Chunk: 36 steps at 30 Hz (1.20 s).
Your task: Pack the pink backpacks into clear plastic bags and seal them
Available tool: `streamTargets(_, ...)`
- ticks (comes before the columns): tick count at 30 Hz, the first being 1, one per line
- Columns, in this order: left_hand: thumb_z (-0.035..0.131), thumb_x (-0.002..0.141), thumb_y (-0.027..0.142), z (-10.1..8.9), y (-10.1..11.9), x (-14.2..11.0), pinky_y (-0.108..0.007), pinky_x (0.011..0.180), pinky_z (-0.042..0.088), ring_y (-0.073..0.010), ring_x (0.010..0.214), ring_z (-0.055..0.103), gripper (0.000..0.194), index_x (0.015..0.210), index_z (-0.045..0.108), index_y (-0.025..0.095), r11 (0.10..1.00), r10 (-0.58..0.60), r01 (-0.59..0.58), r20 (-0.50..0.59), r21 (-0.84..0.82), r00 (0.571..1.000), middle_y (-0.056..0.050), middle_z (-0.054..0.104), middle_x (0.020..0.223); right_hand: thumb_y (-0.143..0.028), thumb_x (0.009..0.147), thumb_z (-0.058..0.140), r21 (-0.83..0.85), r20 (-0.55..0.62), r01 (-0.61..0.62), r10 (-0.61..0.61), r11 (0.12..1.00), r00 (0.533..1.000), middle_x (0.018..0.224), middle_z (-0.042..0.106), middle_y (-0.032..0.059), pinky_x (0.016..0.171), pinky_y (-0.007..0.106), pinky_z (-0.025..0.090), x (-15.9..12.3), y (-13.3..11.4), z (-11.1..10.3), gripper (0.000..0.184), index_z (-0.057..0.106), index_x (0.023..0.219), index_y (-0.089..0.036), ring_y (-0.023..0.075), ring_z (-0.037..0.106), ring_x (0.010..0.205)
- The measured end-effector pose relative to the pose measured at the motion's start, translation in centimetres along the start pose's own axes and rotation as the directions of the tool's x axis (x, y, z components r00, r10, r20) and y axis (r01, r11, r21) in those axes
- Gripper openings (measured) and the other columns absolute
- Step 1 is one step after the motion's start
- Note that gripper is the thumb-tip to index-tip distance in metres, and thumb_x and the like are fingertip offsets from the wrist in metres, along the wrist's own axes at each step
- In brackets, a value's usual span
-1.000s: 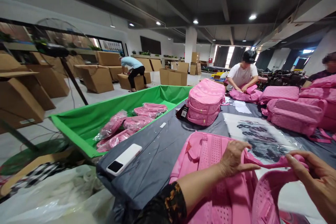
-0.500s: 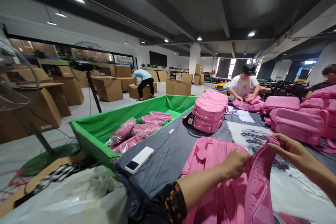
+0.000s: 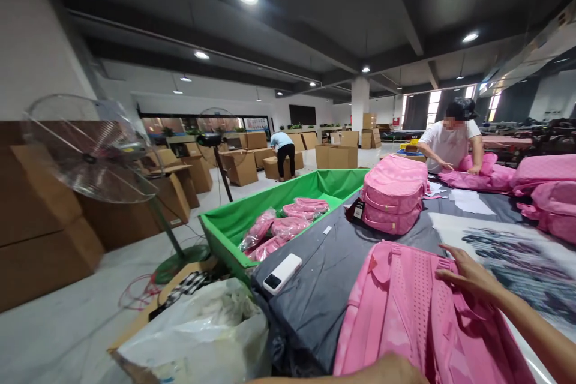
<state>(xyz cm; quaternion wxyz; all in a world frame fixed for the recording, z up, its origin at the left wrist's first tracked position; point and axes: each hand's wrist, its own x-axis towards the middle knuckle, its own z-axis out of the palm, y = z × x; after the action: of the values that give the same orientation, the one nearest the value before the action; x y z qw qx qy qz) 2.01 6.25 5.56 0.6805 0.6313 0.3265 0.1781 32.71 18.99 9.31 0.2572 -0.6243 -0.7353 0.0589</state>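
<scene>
A pink backpack [image 3: 418, 312] lies back side up on the grey-covered table [image 3: 324, 276] in front of me. My right hand [image 3: 468, 276] rests flat on its upper part, fingers stretched out and holding nothing. Only the back of my left hand [image 3: 393, 371] shows at the bottom edge by the backpack's near end, and its fingers are hidden. The shoulder straps lie down against the pack.
A white phone [image 3: 282, 273] lies at the table's left edge. Bagged pink items [image 3: 288, 225] sit in a green bin [image 3: 234, 222]. Another pink backpack [image 3: 393, 192] stands further back, beside a printed plastic sheet [image 3: 517, 258]. A co-worker [image 3: 450, 141] handles pink bags. A fan [image 3: 90, 150] and a box of white plastic [image 3: 202, 330] stand at left.
Both hands have let go of the pink strap they held up. The right hand now lies flat on the backpack, the left has dropped to the bottom edge. My view has swung left.
</scene>
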Motion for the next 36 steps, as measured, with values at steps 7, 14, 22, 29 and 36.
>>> streamTargets(7,0.055,0.092,0.036,-10.9,8.0,10.3,-0.034,0.081,0.049,-0.0249,0.091,0.068,0.025,0.08,0.068,0.018,0.818,0.328,0.101,-0.604,0.566,0.727,-0.009,0.073,0.087,-0.079,0.078,0.047,0.042,-0.115,0.032,-0.027,0.999,0.993,0.127,0.067,0.0182,0.111,0.059,0.042,-1.5,2.7,3.9,0.076,0.064,0.12,-0.019,0.0384,0.061,0.121)
streamTargets(14,0.077,0.076,0.049,-10.9,5.2,17.1,-0.04,0.094,0.046,-0.0277,0.096,0.063,0.03,0.079,0.067,0.021,0.723,0.403,0.071,-0.504,0.687,0.764,-0.006,0.071,0.089,-0.064,0.088,0.059,0.137,-0.33,0.218,-0.163,0.966,0.93,0.12,0.07,0.0114,0.103,0.05,0.052,-3.6,3.8,5.3,0.051,0.063,0.12,-0.024,0.0318,0.066,0.113)
streamTargets(22,0.066,0.082,0.013,-7.0,-1.7,10.9,-0.044,0.107,0.047,-0.0257,0.118,0.056,0.04,0.121,0.064,0.021,0.481,0.704,-0.051,-0.351,0.875,0.618,-0.009,0.063,0.122,-0.046,0.098,0.05,-0.158,-0.421,0.31,-0.348,0.938,0.837,0.118,0.07,0.0102,0.1,0.049,0.051,-9.6,1.6,7.8,0.041,0.059,0.13,-0.022,0.0299,0.065,0.11)
streamTargets(29,0.054,0.099,0.022,-6.8,-3.4,10.9,-0.039,0.101,0.049,-0.0242,0.111,0.061,0.02,0.108,0.071,0.019,0.338,0.413,0.065,-0.21,0.939,0.886,-0.01,0.068,0.113,-0.047,0.102,0.041,-0.168,0.001,0.226,-0.229,0.96,0.973,0.116,0.073,0.0083,0.097,0.041,0.051,-11.9,2.2,7.0,0.04,0.067,0.118,-0.021,0.0272,0.067,0.108)
streamTargets(36,0.045,0.103,0.032,-8.8,1.0,17.5,-0.047,0.108,0.045,-0.0324,0.125,0.059,0.038,0.128,0.064,0.011,0.377,0.234,0.218,-0.321,0.9,0.918,-0.02,0.063,0.132,-0.029,0.1,0.042,-0.257,0.118,0.041,-0.01,0.965,0.993,0.107,0.073,0.014,0.086,0.041,0.053,-2.9,6.1,9.5,0.03,0.066,0.112,-0.016,0.0303,0.069,0.1)
